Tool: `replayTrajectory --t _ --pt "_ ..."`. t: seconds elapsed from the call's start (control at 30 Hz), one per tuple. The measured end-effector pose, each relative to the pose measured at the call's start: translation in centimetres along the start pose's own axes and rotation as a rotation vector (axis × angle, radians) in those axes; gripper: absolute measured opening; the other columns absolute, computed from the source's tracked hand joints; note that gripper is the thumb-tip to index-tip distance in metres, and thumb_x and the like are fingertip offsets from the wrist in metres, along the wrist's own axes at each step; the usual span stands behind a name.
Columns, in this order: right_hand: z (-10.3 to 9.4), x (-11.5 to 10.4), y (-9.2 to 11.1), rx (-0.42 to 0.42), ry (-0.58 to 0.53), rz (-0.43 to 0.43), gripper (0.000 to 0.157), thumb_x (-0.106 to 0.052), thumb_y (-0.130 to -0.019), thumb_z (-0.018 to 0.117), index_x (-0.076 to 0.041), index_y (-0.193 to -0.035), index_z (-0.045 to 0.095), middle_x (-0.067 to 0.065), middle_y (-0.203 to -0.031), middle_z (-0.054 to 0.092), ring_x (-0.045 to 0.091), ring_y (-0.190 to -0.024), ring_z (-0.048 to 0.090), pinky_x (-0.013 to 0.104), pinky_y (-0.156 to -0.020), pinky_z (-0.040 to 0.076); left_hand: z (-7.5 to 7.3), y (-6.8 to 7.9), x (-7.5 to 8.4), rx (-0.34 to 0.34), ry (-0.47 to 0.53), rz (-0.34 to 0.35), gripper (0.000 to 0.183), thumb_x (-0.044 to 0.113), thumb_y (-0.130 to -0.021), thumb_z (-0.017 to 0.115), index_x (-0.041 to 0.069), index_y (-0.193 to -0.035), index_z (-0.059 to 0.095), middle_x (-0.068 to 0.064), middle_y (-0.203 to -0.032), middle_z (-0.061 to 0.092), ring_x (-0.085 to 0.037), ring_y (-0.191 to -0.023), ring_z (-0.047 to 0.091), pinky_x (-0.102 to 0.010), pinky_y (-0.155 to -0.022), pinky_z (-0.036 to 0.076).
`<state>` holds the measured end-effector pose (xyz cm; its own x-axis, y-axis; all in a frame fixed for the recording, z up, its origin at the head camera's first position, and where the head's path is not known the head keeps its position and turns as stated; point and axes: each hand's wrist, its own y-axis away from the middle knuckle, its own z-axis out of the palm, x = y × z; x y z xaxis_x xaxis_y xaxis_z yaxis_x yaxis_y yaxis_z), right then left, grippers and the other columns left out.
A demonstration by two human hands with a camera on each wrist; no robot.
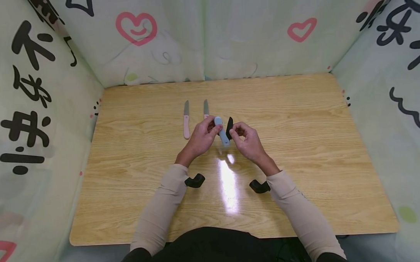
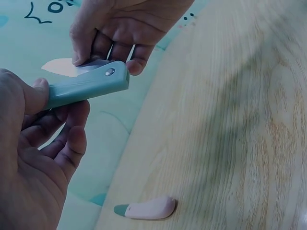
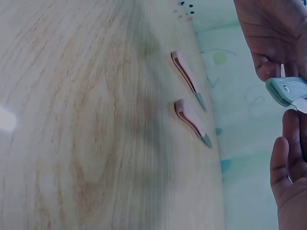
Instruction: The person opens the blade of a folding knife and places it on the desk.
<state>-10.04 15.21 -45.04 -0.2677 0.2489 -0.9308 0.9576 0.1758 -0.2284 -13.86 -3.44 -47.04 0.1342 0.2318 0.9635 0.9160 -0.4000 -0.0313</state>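
My left hand (image 1: 202,136) holds a folding knife by its light blue handle (image 1: 222,133), thumb on one side and fingers beneath. The knife's blade (image 1: 229,127) is partly swung out and looks dark in the head view. In the left wrist view the blade (image 2: 64,67) shows bright beside the handle, near the silver pivot. My right hand (image 1: 246,142) pinches the blade near its edge, with the thumb on its face. Both hands are raised over the table. The right wrist view shows only the pivot end of the handle (image 3: 288,90) between the hands.
Two pink-handled knives, one on the left (image 1: 186,122) and one on the right (image 1: 206,107), lie unfolded on the wooden table (image 1: 300,143). My left hand partly covers the right one in the head view. Printed curtains (image 1: 248,33) enclose the table's back and sides.
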Motion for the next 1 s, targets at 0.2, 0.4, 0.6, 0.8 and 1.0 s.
replayTrajectory --t 0.2,0.4,0.6,0.8,1.0 --pt "0.0 0.4 0.3 0.019 -0.043 -0.006 0.008 0.009 -0.1 0.055 0.015 -0.096 0.057 0.03 -0.09 0.061 0.036 -0.082 0.061 0.026 -0.075 0.047 0.3 0.2 -0.4 0.084 0.063 0.006 0.029 0.014 -0.108 0.053 -0.007 -0.128 0.056 -0.015 -0.11 0.066 -0.023 -0.097 0.066 -0.036 -0.083 0.054" --pt "0.4 3.4 0.2 0.05 -0.098 0.059 0.009 0.006 -0.102 0.055 0.012 -0.097 0.057 0.026 -0.093 0.064 0.023 -0.083 0.064 0.032 -0.078 0.051 0.6 0.4 -1.0 0.162 0.126 0.036 0.021 0.011 -0.107 0.054 -0.006 -0.119 0.057 -0.017 -0.102 0.067 -0.027 -0.087 0.065 -0.048 -0.076 0.054" --pt "0.8 4.4 0.3 0.084 -0.17 0.052 0.013 0.0 -0.103 0.057 0.011 -0.096 0.056 0.026 -0.093 0.063 0.03 -0.084 0.064 0.036 -0.08 0.054 0.8 0.4 -1.5 0.209 0.231 0.049 0.024 0.006 -0.106 0.053 -0.013 -0.119 0.055 -0.019 -0.1 0.066 -0.015 -0.083 0.063 -0.056 -0.079 0.053" --pt "1.2 2.2 0.3 0.128 -0.175 0.078 0.009 0.01 -0.1 0.054 0.017 -0.095 0.054 0.031 -0.093 0.062 0.03 -0.083 0.064 0.032 -0.078 0.054 0.9 0.3 -1.5 0.254 0.371 0.038 0.019 -0.001 -0.104 0.053 -0.015 -0.118 0.056 -0.013 -0.092 0.064 -0.011 -0.074 0.063 -0.036 -0.069 0.057" --pt "0.6 0.7 0.7 0.121 -0.178 0.113 0.011 0.009 -0.099 0.057 0.018 -0.093 0.055 0.036 -0.091 0.061 0.042 -0.083 0.064 0.022 -0.074 0.051 0.8 0.5 -1.3 0.22 0.336 0.006 0.022 0.003 -0.106 0.053 -0.013 -0.121 0.056 -0.017 -0.096 0.065 -0.017 -0.08 0.065 -0.048 -0.079 0.057"
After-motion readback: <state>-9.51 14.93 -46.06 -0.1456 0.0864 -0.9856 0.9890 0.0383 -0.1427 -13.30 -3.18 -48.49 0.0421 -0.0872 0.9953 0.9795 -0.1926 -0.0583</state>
